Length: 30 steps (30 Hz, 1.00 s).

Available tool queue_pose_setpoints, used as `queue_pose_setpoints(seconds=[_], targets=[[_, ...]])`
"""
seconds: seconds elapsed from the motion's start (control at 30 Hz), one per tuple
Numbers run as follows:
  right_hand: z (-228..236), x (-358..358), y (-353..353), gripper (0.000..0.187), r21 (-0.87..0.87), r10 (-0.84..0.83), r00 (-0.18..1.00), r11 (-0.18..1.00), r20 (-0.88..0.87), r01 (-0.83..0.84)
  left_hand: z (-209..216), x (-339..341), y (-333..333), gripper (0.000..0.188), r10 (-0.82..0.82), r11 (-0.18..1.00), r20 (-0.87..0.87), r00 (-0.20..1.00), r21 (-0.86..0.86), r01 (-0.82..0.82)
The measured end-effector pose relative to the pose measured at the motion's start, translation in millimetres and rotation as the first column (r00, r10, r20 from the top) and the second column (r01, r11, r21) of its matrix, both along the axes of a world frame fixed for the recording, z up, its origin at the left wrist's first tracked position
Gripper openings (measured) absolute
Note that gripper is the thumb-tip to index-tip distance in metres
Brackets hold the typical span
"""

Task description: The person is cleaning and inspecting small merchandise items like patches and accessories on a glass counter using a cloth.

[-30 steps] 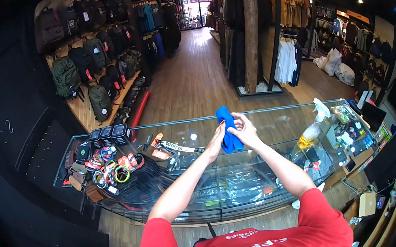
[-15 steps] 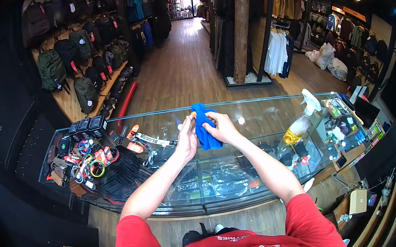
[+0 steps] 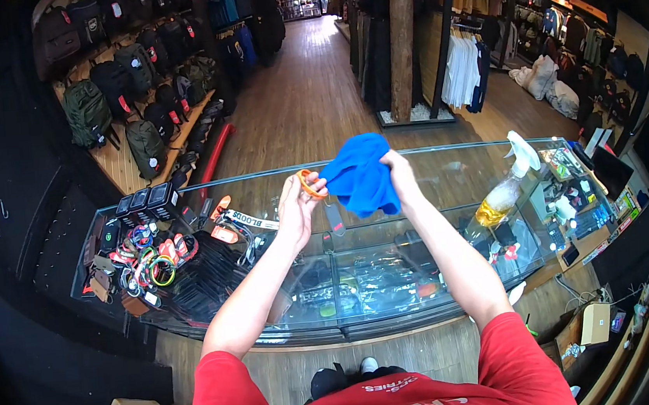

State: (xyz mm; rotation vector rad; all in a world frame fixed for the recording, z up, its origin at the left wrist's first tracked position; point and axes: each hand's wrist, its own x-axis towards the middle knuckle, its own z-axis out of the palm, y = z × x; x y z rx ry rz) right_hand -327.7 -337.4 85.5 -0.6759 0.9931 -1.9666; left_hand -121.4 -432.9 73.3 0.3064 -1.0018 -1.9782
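Two bare hands above a glass counter, centre of the frame. The left hand pinched an orange loop between thumb and fingers; the right hand was clamped on the right edge of a blue cloth. The cloth hung spread out between the hands, immediately right of the loop, its narrow left corner reaching the left fingertips; whether cloth and loop touched could not be told. The loop stood tilted, its long axis slanting from upper left to lower right, and the left hand was the nearer to it. Counted: one loop in hand, one cloth, one spray bottle at centre right, and three black boxes at centre left. Below the boxes lay a heap of wristbands, too overlapped for counting.
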Motion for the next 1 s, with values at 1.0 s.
queue_pose_setpoints(seconds=[1.0], targets=[[18.6,37.6,13.8,0.037,0.062,0.205,0.836,0.977,-0.509,-0.202,9.1,5.0,4.1,0.018,-0.317,0.946,-0.285,0.905,-0.023,0.325]])
